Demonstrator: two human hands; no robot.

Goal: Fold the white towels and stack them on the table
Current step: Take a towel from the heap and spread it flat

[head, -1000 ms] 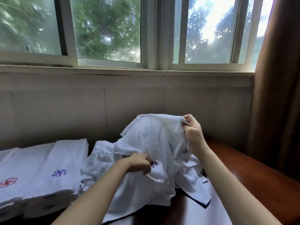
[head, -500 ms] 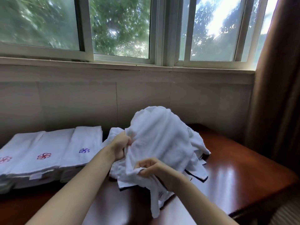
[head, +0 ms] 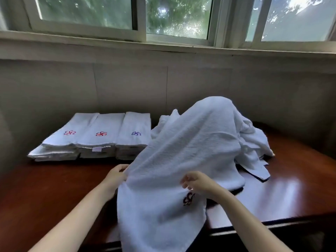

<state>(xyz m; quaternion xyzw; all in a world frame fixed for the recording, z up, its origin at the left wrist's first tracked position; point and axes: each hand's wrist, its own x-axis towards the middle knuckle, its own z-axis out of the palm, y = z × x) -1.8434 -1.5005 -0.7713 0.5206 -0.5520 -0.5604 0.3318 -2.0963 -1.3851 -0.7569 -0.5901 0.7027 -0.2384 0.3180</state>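
We see one white towel [head: 181,151] drawn out of the loose heap [head: 252,140] at the back right of the worktop [head: 45,188]. Its far end is still draped over the heap's peak. From there it slopes down toward us, and its near end hangs over the front edge of the worktop. The cloth is plain white with a ribbed, slightly crumpled weave. It carries a small dark pinwheel emblem [head: 188,198] low on the hanging part, too blurred for us to name its colour.

The left hand [head: 116,176] has its grip clenched on the towel's left edge, fingers curled round the hem. The right hand [head: 198,182] sits on the face of the cloth just above the emblem, its curled fingers pinching the fabric. Motion blur softens the fingertips.

Left of the heap, against the wall [head: 127,84], stand three folded stacks [head: 101,137] side by side. The top towel of each is long and narrow with an emblem facing up — red on the two at the left, blue on the one nearest the heap. The worktop is glossy reddish-brown wood, and above the wall runs a window [head: 174,19] with green leaves behind it.
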